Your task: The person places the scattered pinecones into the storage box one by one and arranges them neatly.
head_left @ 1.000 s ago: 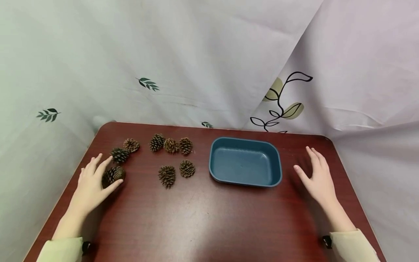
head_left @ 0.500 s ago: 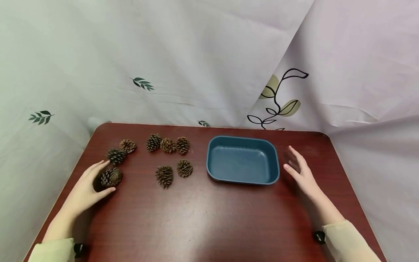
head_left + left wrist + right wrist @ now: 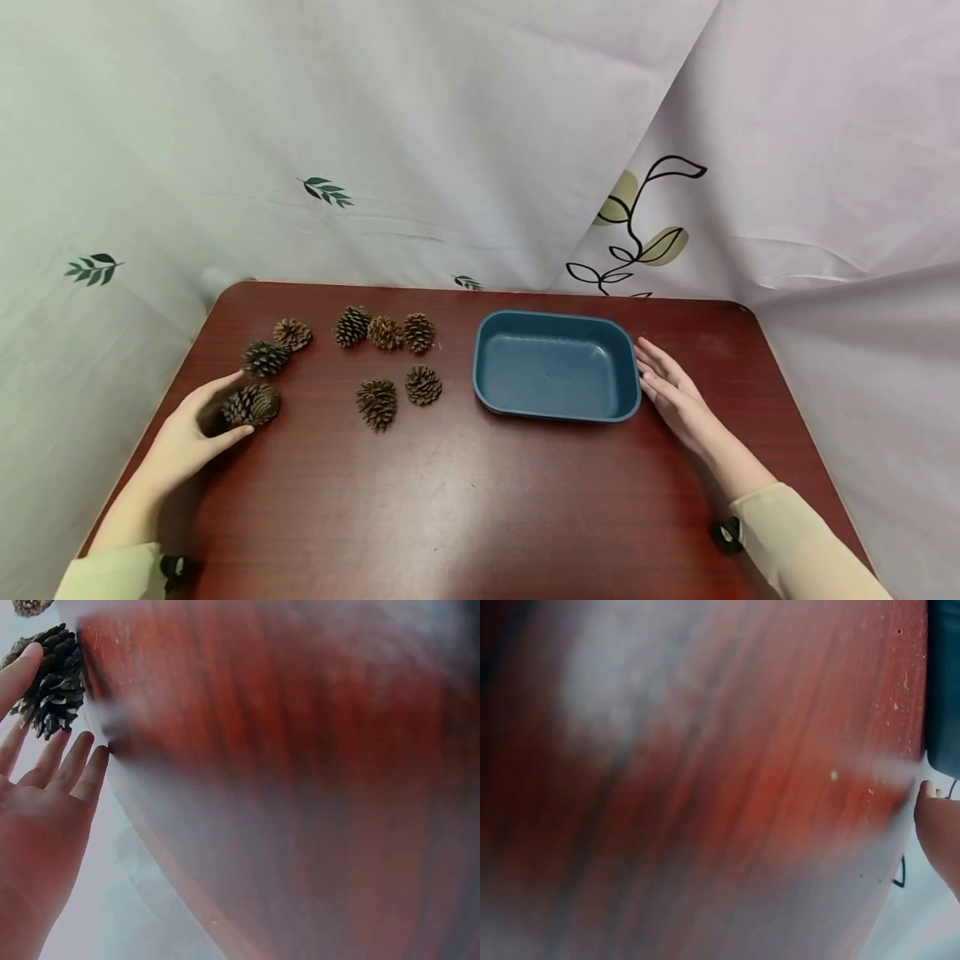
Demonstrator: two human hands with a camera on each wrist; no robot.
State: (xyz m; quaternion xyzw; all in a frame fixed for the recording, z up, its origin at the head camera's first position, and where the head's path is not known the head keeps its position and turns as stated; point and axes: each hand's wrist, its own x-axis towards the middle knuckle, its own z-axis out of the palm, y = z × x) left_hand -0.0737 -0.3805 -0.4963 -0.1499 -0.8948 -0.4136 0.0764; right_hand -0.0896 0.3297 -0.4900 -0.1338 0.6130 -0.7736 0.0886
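At the left of the table, my left hand reaches around a brown pine cone, thumb on its near side and fingers behind it. In the left wrist view the fingers are fairly straight, and the thumb overlaps the dark scales of a pine cone. My right hand has its extended fingers right at the right wall of the blue rectangular tub. Only a sliver of that hand shows in the right wrist view, below the tub's dark side.
A dark pine cone and a lighter one lie just beyond the left hand. Several more, among them a long pine cone, are spread over the left middle of the reddish-brown table. White patterned cloth hangs behind it.
My right hand has come left from the table's right side up to the tub wall. My left hand has dropped lower around the pine cone. The view has shifted slightly.
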